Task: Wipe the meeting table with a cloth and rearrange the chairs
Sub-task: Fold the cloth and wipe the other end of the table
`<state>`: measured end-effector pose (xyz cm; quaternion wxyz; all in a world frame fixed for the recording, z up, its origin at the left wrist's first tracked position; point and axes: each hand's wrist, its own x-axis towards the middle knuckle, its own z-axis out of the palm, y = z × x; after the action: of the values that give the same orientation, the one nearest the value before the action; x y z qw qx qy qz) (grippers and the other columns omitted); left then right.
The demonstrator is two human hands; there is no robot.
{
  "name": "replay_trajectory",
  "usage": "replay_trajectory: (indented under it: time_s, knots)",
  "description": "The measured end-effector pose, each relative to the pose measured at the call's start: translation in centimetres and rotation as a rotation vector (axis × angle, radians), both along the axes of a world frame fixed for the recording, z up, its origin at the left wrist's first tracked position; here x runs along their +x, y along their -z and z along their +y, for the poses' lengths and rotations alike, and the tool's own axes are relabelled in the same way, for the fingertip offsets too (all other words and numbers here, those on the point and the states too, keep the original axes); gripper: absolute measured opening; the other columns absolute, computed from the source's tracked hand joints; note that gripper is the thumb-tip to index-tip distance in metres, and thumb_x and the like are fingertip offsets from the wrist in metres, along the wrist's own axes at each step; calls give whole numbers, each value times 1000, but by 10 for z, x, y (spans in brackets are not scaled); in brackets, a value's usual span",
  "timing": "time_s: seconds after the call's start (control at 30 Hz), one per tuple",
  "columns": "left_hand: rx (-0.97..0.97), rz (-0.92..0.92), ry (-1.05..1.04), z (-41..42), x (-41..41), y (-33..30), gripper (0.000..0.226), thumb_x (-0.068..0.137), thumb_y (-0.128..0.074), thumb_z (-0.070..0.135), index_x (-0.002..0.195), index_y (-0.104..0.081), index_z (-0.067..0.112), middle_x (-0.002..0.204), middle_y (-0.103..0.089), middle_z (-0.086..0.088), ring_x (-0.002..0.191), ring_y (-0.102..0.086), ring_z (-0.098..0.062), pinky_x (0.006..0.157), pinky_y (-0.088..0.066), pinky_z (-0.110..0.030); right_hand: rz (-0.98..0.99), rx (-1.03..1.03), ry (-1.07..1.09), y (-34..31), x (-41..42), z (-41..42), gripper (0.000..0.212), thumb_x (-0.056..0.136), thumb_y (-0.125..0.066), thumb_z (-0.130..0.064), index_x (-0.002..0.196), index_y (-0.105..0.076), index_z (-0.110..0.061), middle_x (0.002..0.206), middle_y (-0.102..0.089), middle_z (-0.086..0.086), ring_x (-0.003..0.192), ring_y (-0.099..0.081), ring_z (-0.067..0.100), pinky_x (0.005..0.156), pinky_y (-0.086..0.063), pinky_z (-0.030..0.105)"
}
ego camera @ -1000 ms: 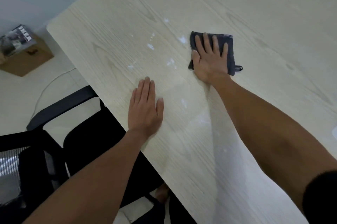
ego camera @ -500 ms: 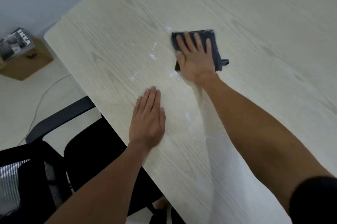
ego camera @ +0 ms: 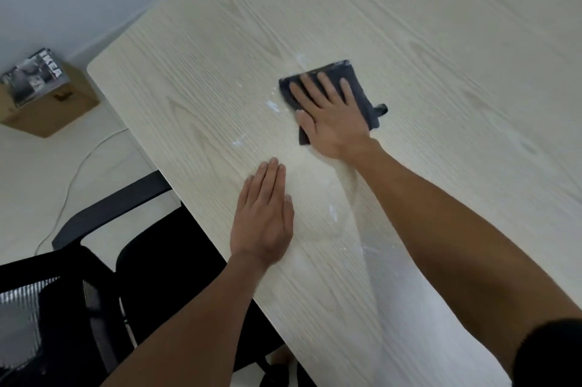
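A light wood-grain meeting table (ego camera: 441, 40) fills most of the view. A dark grey folded cloth (ego camera: 362, 87) with a small hanging loop lies on it. My right hand (ego camera: 330, 115) presses flat on the cloth, fingers spread, covering most of it. White smears (ego camera: 272, 106) mark the tabletop just left of the cloth and nearer me. My left hand (ego camera: 263, 219) rests palm down on the table near its left edge, holding nothing. A black office chair (ego camera: 163, 276) sits tucked under that edge, its armrest (ego camera: 110, 207) sticking out.
A cardboard box (ego camera: 53, 112) with a magazine (ego camera: 31, 77) on top stands on the pale floor at the left by the wall. A thin white cable (ego camera: 75, 172) runs across the floor. The table's rounded corner (ego camera: 94, 68) is at upper left.
My right hand has slid the cloth leftward over the white smears. My left hand has stayed planted on the table.
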<state>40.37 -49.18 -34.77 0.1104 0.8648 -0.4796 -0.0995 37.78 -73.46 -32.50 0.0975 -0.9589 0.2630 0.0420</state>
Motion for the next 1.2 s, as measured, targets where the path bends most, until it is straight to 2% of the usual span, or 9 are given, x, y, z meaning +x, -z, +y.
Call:
replay_trajectory:
  time_s: [0.13, 0.3, 0.43, 0.57, 0.67, 0.83, 0.93, 1.07, 1.2]
  knots:
    - [-15, -1, 8, 1, -1, 1, 59, 111, -25, 32, 165, -23, 9, 175, -19, -6, 163, -9, -19, 132, -12, -43, 21, 2, 8, 2, -61, -7, 57, 113, -17, -47, 168, -13, -34, 176, -9, -7, 163, -4, 20, 130, 5, 50]
    - [-15, 3, 11, 1, 1, 2, 60, 111, -23, 33, 166, -21, 9, 175, -16, -5, 163, -6, -17, 132, -10, -42, 5, 35, 328, -7, 33, -56, 61, 111, -7, -47, 169, 0, -30, 177, 6, -3, 163, 6, 26, 129, 8, 56]
    - [0, 0, 5, 0, 1, 0, 60, 111, -22, 34, 166, -21, 10, 176, -14, -3, 163, -4, -16, 132, -7, -39, -14, 36, 36, -4, 76, -21, 60, 112, -12, -46, 169, -11, -28, 177, -6, -2, 163, -2, 26, 130, 4, 54]
    - [3, 8, 5, 1, 0, -1, 60, 112, -21, 34, 166, -20, 10, 176, -14, -4, 163, -4, -16, 132, -10, -42, -40, -31, -255, 6, -1, 4, 58, 112, -16, -46, 166, -26, -29, 173, -21, -4, 161, -16, 23, 130, -6, 53]
    - [-10, 5, 16, 0, 0, -1, 59, 111, -25, 33, 165, -23, 9, 175, -18, -5, 163, -8, -18, 131, -16, -45, 8, -21, -83, 3, -32, -16, 57, 111, -13, -48, 167, -14, -35, 175, -11, -8, 163, -7, 21, 130, 1, 51]
    - [-10, -1, 17, 0, 2, 0, 59, 111, -27, 32, 165, -25, 9, 175, -18, -5, 163, -8, -17, 132, -14, -43, -1, 31, 183, -6, 66, -36, 60, 111, -9, -47, 169, -4, -30, 177, 1, -3, 163, 4, 25, 129, 7, 56]
    - [-6, -3, 12, 0, 2, 0, 58, 111, -27, 32, 165, -25, 9, 175, -17, -4, 163, -8, -17, 132, -14, -42, 12, 33, -8, -8, 98, -6, 60, 111, -9, -47, 169, -5, -30, 177, -1, -4, 163, 3, 24, 129, 6, 55]
    - [0, 14, 8, 1, 0, -1, 59, 112, -23, 34, 166, -21, 10, 176, -13, -3, 163, -3, -15, 132, -11, -41, -4, -7, -414, 1, 42, 3, 57, 112, -14, -48, 167, -18, -34, 175, -14, -8, 162, -8, 19, 130, 0, 51]
    - [-21, 22, 9, 0, 0, 0, 58, 112, -25, 33, 166, -23, 10, 175, -15, -3, 163, -5, -16, 131, -16, -43, 13, -21, -50, -2, 45, -34, 58, 111, -11, -48, 168, -8, -34, 177, -5, -6, 163, -1, 22, 129, 3, 55]
